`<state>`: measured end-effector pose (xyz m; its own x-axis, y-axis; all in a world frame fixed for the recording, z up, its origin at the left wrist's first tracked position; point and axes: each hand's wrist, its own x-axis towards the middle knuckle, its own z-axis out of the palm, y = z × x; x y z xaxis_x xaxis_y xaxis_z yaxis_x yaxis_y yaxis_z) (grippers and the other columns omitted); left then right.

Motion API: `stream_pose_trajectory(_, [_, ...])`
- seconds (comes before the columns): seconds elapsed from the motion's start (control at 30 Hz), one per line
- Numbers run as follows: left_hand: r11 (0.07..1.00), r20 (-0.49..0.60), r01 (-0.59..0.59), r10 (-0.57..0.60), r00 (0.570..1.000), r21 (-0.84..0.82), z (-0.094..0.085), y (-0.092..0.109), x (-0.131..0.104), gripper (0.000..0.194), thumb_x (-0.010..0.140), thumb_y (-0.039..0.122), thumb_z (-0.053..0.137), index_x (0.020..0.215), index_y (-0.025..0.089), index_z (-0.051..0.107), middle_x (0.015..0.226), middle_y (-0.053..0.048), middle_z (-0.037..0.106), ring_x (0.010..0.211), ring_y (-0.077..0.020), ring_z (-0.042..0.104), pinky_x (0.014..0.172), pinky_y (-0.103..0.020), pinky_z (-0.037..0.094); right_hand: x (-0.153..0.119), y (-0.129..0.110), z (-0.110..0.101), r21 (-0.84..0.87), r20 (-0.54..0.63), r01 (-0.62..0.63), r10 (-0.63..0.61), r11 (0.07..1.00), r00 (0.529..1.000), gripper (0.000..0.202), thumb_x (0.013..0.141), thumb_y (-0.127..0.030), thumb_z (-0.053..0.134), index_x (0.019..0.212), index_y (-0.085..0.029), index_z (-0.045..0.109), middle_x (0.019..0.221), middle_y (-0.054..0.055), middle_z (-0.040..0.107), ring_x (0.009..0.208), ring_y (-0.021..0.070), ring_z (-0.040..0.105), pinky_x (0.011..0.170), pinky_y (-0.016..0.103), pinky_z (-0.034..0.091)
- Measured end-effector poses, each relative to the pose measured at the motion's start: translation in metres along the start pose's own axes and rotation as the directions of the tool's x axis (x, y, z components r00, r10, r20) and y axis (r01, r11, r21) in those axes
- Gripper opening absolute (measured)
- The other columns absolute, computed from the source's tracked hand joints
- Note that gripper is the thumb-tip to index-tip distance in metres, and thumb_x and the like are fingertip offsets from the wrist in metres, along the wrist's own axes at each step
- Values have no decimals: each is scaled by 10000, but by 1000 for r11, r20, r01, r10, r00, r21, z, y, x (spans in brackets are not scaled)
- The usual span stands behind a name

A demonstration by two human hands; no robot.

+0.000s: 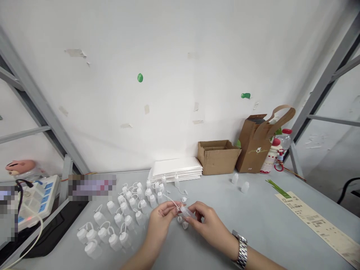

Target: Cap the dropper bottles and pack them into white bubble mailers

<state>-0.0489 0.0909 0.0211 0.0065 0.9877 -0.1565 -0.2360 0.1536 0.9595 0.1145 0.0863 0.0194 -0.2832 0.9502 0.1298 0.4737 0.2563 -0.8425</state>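
Near the middle of the grey table, my right hand (203, 217) has its fingers closed around a small translucent bottle (188, 213) that lies tilted. My left hand (166, 214) pinches a white cap with a strap (178, 207) at the bottle's mouth. Whether cap and bottle touch is too small to tell. Loose white caps (185, 225) lie just below the hands, and another cap (184, 199) is just beyond them. Several white-capped small bottles (128, 221) stand to the left of my left hand. Two bottles without straps (245, 187) stand at the right.
White flat packs (177, 167) are stacked at the wall beside an open cardboard box (219, 161) and a brown paper bag (253, 150). A printed paper strip (317, 225) lies right. A black tray-like object (56, 228) and a power strip (42, 202) are left.
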Motion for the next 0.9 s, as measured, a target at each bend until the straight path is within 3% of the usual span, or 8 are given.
stream_pose_trajectory(0.2, [998,52,-58,57,997,22,0,-2,-1,256,549,385,752,693,177,711,839,-85,752,854,-281,671,809,-379,504,0,1,0,0,-5,8,-8,1000,1000,166,787,-335,580,808,-181,638,709,-7,568,618,124,473,589,232,388])
stream_pose_trajectory(0.37, [995,110,-94,89,990,43,2,-4,-4,283,639,405,710,811,181,721,1019,-90,715,994,-283,627,898,-385,466,2,2,-2,-6,-25,7,-7,1000,1000,175,794,-338,572,800,-177,640,695,-8,568,609,122,469,579,230,386])
stream_pose_trajectory(0.53, [993,137,-112,105,985,48,2,-4,-4,329,639,406,718,881,183,709,1046,-96,705,1029,-281,609,906,-385,463,2,1,-2,-1,-41,9,-9,1000,999,166,783,-324,590,813,-187,677,700,2,585,627,130,490,603,240,401])
stream_pose_trajectory(0.67, [996,163,-84,76,984,41,1,-3,-3,365,618,400,740,911,188,694,986,-104,720,963,-276,635,846,-380,491,2,1,1,171,41,-45,38,984,998,228,771,-374,602,819,-175,702,678,13,608,595,133,507,592,256,420])
stream_pose_trajectory(0.8, [999,109,-30,32,993,-21,1,0,-3,392,601,413,752,915,188,688,974,-104,722,977,-274,627,865,-382,471,6,3,2,442,177,-115,38,890,983,331,718,-442,653,887,-159,689,654,11,627,587,134,540,606,267,446])
stream_pose_trajectory(0.9, [1000,88,-22,24,996,-22,1,1,-3,353,603,429,746,841,172,707,982,-111,720,987,-280,618,900,-386,440,8,3,1,483,185,-138,53,865,981,367,696,-459,671,892,-149,662,617,-5,613,566,127,538,603,263,446])
